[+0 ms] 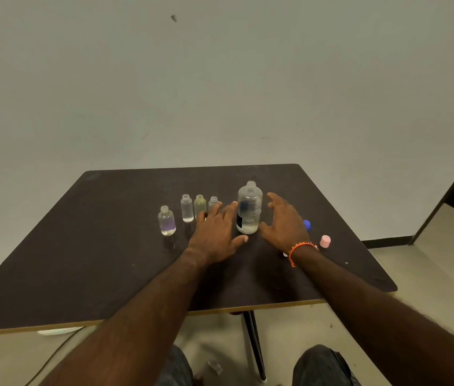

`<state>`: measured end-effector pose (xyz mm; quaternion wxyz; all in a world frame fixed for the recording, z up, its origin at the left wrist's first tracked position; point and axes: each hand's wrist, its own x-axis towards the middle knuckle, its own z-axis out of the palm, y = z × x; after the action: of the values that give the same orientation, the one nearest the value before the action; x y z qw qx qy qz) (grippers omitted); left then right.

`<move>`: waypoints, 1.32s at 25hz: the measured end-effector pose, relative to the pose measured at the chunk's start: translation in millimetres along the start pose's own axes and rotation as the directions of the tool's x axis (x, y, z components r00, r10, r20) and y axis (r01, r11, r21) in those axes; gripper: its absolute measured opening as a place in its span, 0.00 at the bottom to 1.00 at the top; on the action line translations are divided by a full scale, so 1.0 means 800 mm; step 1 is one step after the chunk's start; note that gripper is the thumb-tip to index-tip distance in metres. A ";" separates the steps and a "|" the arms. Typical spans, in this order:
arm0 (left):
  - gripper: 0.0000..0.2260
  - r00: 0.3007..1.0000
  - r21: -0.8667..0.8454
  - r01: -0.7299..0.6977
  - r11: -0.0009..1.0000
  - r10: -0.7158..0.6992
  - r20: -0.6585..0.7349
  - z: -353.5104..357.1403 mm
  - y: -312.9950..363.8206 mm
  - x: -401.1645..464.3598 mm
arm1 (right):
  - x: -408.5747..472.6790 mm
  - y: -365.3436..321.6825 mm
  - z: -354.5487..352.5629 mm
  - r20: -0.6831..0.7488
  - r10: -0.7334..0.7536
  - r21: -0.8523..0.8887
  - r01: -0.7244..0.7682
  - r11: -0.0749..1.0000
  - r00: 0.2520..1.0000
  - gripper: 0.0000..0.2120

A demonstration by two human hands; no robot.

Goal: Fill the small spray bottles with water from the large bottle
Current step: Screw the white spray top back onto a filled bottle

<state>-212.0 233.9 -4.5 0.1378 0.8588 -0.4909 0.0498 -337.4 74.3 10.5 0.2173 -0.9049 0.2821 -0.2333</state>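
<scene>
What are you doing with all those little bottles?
A person sits at a dark table with both hands open around the large bottle, the left hand on one side and the right hand on the other, neither gripping it. The bottle stands upright with its cap off and a little water at the bottom. Four small bottles stand uncapped to its left. A blue cap and a pink cap lie to the right.

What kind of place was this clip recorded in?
Probably a bare office or institutional room, not a kitchen: a plain wall, a dark laminate table on a thin metal leg, and a pale tiled floor.
</scene>
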 end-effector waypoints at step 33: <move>0.22 0.842 -0.439 0.466 0.768 -0.537 -0.046 -0.006 -0.158 -0.049 | -0.071 -0.085 0.006 0.011 -0.129 -0.070 0.129 0.989 0.992 0.06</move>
<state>-123.5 328.8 -32.5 0.3644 0.9025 -0.2286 -0.0205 -348.3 160.8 25.0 0.1708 -0.9291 0.2302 -0.2337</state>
